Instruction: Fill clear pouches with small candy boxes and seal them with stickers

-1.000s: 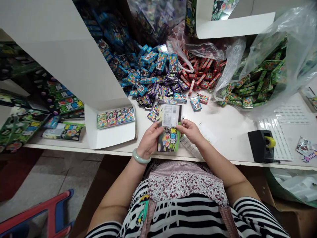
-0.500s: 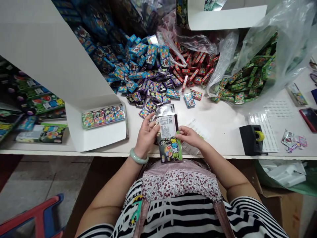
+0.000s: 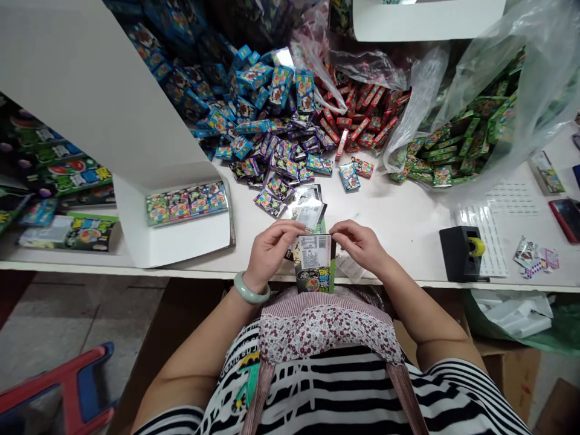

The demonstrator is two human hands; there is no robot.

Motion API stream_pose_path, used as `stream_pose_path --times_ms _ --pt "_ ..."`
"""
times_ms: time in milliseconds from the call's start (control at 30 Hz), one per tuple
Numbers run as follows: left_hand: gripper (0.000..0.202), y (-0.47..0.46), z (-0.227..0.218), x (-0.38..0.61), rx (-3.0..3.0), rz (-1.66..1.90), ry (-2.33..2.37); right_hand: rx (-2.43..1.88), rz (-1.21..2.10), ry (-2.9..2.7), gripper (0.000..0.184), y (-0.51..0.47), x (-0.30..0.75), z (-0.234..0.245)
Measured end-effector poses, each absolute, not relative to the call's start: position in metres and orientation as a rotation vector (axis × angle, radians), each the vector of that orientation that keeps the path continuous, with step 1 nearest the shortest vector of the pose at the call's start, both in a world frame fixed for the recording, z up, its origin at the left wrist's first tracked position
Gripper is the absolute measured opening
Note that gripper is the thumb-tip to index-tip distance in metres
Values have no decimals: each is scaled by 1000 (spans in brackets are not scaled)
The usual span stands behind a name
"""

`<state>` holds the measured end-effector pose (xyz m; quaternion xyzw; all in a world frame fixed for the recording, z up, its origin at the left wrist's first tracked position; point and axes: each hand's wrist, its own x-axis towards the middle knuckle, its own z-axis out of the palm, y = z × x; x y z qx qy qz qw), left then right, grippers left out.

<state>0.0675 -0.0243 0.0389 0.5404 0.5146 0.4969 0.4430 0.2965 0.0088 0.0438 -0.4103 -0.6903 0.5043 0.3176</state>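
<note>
At the table's front edge a flat printed candy packet (image 3: 314,266), black and green with a white label panel, is held upright between both hands. My left hand (image 3: 272,251) pinches its top left corner; a pale green bangle sits on that wrist. With thumb and fingers closed, my right hand (image 3: 362,246) grips the top right corner. Just behind lie more clear-windowed packets (image 3: 309,208), partly covered by the held one. Beyond them is a heap of small purple candy boxes (image 3: 283,160).
Blue boxes (image 3: 254,75), red boxes (image 3: 360,121) and green boxes (image 3: 471,136) are piled behind, some in clear plastic bags. An open white carton (image 3: 190,244) holding a row of small boxes (image 3: 188,203) stands left. A tape dispenser (image 3: 461,254) and phone (image 3: 566,220) lie right.
My hands have moved to the packet's top corners, the right one shifting up from its side edge. The packet's top edge now sits lower and nearer me.
</note>
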Motion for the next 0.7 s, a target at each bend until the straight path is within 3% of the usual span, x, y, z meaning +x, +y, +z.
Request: stream_pose_path --times_ms 133,233,400,700 --pt "19 -17 39 75 1202 1297 1196 -1091 1290 -1709 16 17 294 53" --pt "22 -17 43 75 1198 1307 1173 -1125 1389 -1603 24 19 292 53" --pt "19 -22 53 75 1297 1308 1164 -1057 1264 -1791 18 16 289 61" --pt "18 -14 58 73 1319 1236 1165 -1106 1441 -1827 17 28 281 80"
